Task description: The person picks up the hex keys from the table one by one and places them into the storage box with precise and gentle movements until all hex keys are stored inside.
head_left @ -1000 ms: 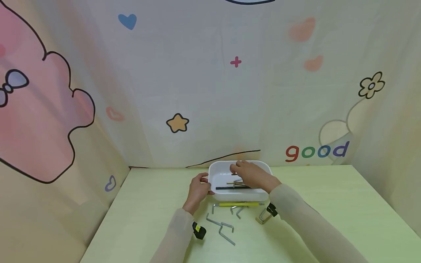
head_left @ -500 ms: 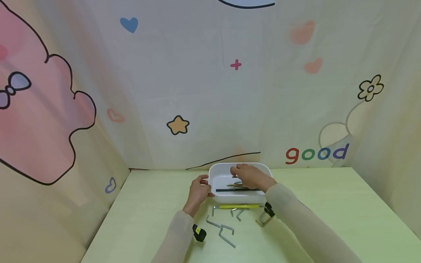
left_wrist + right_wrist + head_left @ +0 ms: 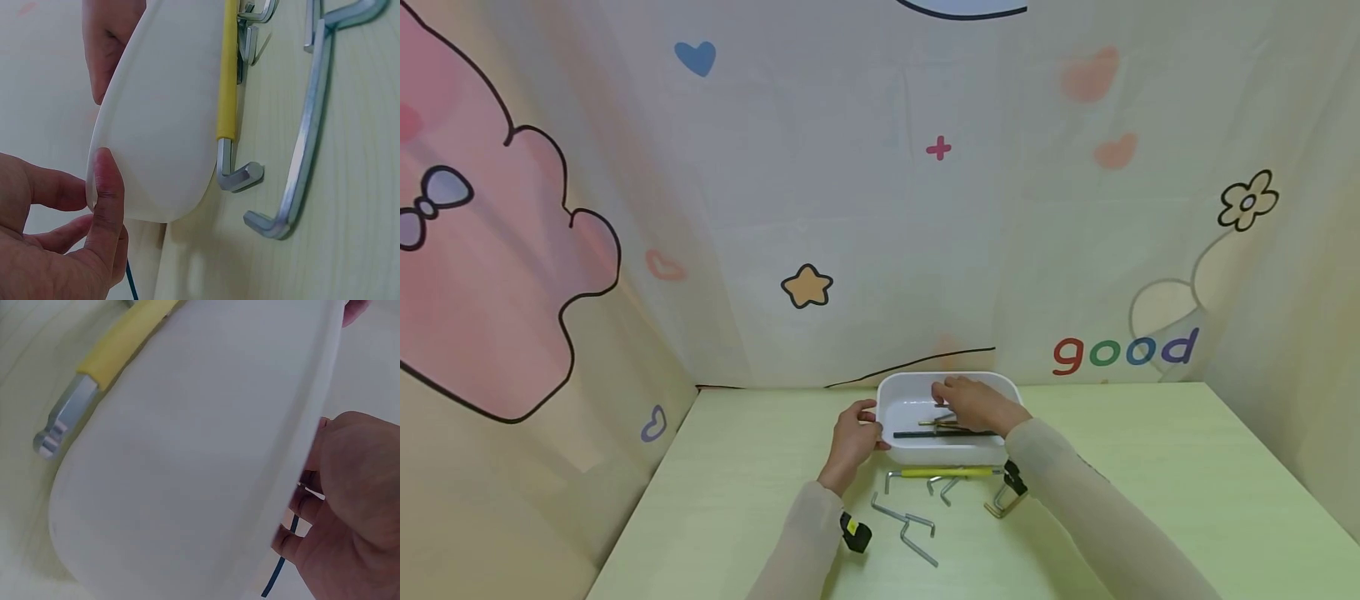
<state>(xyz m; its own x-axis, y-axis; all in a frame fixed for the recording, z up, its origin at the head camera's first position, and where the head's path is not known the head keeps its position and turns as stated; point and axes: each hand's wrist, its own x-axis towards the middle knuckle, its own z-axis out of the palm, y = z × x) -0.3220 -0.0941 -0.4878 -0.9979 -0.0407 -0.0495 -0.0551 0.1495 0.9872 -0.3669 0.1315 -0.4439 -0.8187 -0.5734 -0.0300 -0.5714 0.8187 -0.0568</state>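
Observation:
A white plastic tray [image 3: 943, 455] stands at the back of the table, holding a long black rod [image 3: 913, 434] and a few brass and grey hex keys [image 3: 928, 423]. My left hand [image 3: 853, 437] pinches its left rim, thumb [image 3: 108, 187] on the outer wall. Inside, my right hand [image 3: 976, 403] bends its fingers down over a thin dark hex key, whose end [image 3: 940, 406] shows beneath the fingertips. From the right wrist view the tray wall hides what these fingers [image 3: 304, 503] hold.
In front of the tray lies a yellow-sleeved hex key [image 3: 943, 472], close along its wall. Several bare metal hex keys [image 3: 917, 550] are spread nearer me, and a brass-coloured one [image 3: 997, 510] sits under the right wrist. A printed curtain [image 3: 865, 208] hangs right behind the tray.
My right hand has shifted slightly right inside the tray, and the dark key's end under its fingers has moved with it. The left hand keeps its place on the rim.

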